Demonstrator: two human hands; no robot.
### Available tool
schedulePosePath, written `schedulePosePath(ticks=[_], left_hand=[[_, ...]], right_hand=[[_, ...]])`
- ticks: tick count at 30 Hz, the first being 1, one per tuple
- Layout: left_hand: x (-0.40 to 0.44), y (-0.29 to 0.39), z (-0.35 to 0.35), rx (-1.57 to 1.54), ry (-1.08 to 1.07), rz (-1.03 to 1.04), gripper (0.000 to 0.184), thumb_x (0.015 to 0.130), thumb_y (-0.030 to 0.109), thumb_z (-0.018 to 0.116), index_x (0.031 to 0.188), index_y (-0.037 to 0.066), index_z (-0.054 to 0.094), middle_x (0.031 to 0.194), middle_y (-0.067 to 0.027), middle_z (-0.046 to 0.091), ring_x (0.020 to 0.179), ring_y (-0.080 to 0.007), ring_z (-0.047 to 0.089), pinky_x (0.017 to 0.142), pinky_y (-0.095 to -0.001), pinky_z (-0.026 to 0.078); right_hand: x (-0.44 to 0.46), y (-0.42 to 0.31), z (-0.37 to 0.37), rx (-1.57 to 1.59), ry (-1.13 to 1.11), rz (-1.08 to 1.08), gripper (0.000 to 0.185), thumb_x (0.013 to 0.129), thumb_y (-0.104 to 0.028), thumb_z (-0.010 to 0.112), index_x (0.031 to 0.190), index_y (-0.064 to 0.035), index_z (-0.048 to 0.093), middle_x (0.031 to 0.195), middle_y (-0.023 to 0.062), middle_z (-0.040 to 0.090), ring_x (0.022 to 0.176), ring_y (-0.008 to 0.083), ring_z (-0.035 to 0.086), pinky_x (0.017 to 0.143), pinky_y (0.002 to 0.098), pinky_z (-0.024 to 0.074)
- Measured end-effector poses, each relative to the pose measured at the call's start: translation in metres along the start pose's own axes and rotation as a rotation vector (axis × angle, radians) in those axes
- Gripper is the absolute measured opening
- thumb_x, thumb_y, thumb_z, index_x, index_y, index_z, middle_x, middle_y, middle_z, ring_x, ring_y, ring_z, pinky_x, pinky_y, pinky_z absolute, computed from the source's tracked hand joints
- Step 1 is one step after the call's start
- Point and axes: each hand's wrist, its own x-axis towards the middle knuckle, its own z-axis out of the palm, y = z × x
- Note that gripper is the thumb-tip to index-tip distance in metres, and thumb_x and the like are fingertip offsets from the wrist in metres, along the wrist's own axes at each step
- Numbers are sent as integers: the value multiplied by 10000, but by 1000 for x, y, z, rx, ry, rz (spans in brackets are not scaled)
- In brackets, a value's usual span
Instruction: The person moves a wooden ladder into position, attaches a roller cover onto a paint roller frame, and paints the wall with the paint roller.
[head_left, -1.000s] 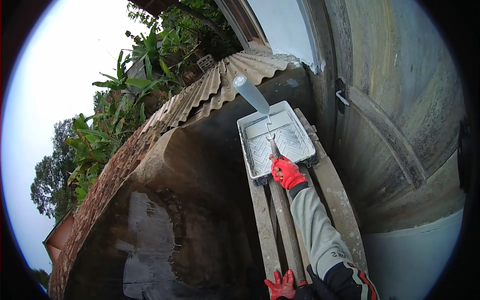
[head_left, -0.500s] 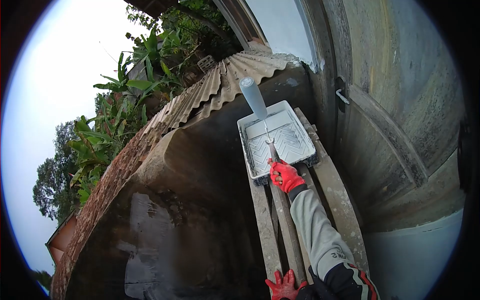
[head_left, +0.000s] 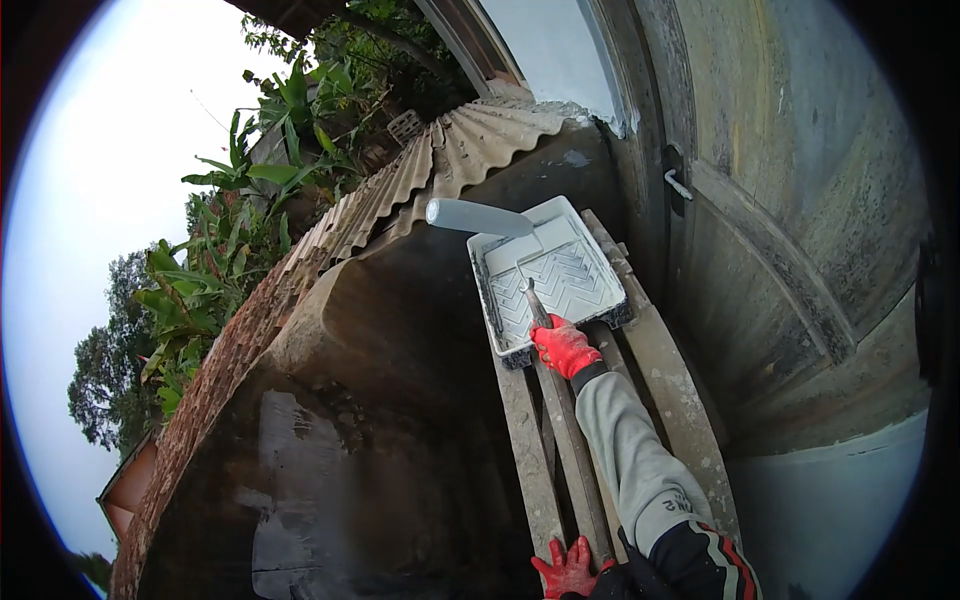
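Red-gloved, my right hand (head_left: 564,346) is closed round the handle of a paint roller. The pale roller (head_left: 480,217) lies almost level above the far left part of a white paint tray (head_left: 607,273), its sleeve reaching past the tray's left edge. White paint and a herringbone pattern show inside the tray, which rests on a plank bench (head_left: 670,385). At the bottom of the view my left hand (head_left: 568,570), also in a red glove, lies with fingers spread on the near end of the bench.
A weathered wooden door (head_left: 800,190) with a white handle (head_left: 678,185) stands at the right. Left of the bench is a dark wall (head_left: 400,480) with a grey patch, topped by corrugated roofing (head_left: 470,150). Plants grow beyond.
The roller has swung from nearly upright to nearly level, its free end moving left and down. My right hand has shifted slightly left. My left hand stays on the bench.
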Motion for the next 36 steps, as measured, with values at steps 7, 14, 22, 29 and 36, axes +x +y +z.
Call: schedulePosePath(ticks=[7,14,22,29,36], left_hand=[[16,3,-36,-54,-435,-74,1005,740,781,414,1459,88,303,1470,-52,384,1439,-394,64,1026,-760,-49],[28,3,-62,-213,-554,-123,912,776,729,431,1438,108,349,1470,-60,378,1436,-396,82,1024,-768,-7],[36,5,-81,-157,-530,-103,847,799,690,451,1400,94,407,1450,-72,394,1431,-389,118,1048,-744,42],[44,13,-100,27,-678,-107,958,812,774,315,1494,107,235,1514,15,336,1444,-362,113,1029,-716,12],[45,10,-102,3,-662,-87,877,854,736,305,1484,127,271,1504,14,348,1435,-374,140,985,-722,75]], right_hand=[[3,4,2,-292,119,-73,116,848,-202,586,896,-113,528,585,-12,460,410,121,410,378,302,315],[4,6,4,-322,144,-56,127,842,-207,589,885,-111,520,577,-6,457,414,131,421,379,313,318],[3,2,0,-446,162,-97,271,800,-259,604,950,-39,555,641,73,549,510,203,543,505,372,430],[-3,-4,1,-502,169,-138,261,806,-256,607,948,-43,557,637,68,548,512,199,543,508,375,432],[-7,-7,7,-413,152,-121,268,813,-250,610,970,-40,552,642,66,547,505,191,538,474,357,428]])
